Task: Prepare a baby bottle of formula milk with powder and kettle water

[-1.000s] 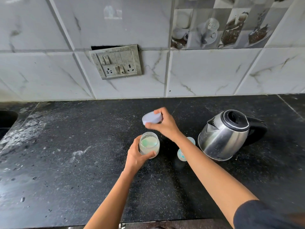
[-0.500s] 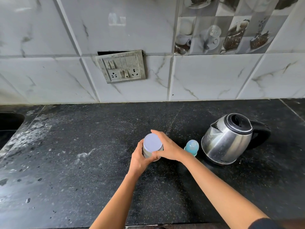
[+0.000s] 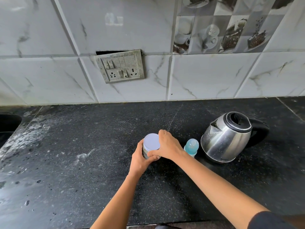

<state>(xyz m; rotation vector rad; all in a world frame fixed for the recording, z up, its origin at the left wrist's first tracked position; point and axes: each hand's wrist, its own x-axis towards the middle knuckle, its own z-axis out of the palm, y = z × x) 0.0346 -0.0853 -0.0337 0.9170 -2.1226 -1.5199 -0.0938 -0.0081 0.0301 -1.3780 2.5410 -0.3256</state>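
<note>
The right hand (image 3: 166,147) curls over the pale lid (image 3: 151,141), fingers and thumb gripping its rim, the lid sitting on top of the powder jar (image 3: 145,152). The left hand (image 3: 140,160) wraps round the jar's side from the left, holding it upright on the black bench (image 3: 82,162). Just right of the right hand stands the blue baby bottle (image 3: 191,146), close beside the steel kettle (image 3: 227,139). A socket panel (image 3: 121,67) sits on the tiled wall behind.
</note>
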